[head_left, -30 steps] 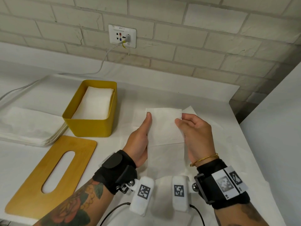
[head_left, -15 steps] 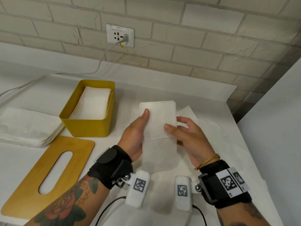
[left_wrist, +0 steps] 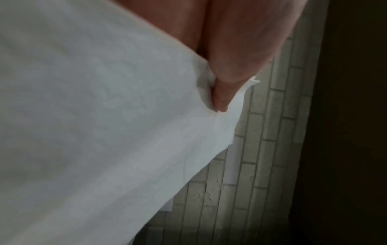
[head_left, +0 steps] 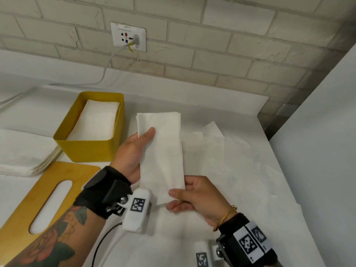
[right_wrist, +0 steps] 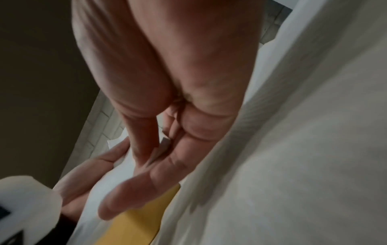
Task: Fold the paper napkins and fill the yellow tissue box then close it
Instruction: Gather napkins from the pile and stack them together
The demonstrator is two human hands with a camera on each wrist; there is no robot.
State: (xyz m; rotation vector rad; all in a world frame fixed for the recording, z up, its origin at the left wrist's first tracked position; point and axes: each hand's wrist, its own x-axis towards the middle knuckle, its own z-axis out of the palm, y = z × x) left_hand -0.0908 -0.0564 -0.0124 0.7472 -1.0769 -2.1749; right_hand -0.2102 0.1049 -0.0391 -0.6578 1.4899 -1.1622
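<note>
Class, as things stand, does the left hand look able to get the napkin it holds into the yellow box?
Probably yes. The yellow box stands open just beside the left hand, its lid lying apart, though the right hand also pinches the napkin.

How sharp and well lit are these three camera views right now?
Head view: evenly lit, sharp, wall lines bowed by the wide lens. Left wrist: dim, the napkin soft, right edge black. Right wrist: smeared by motion blur around the right hand.
</note>
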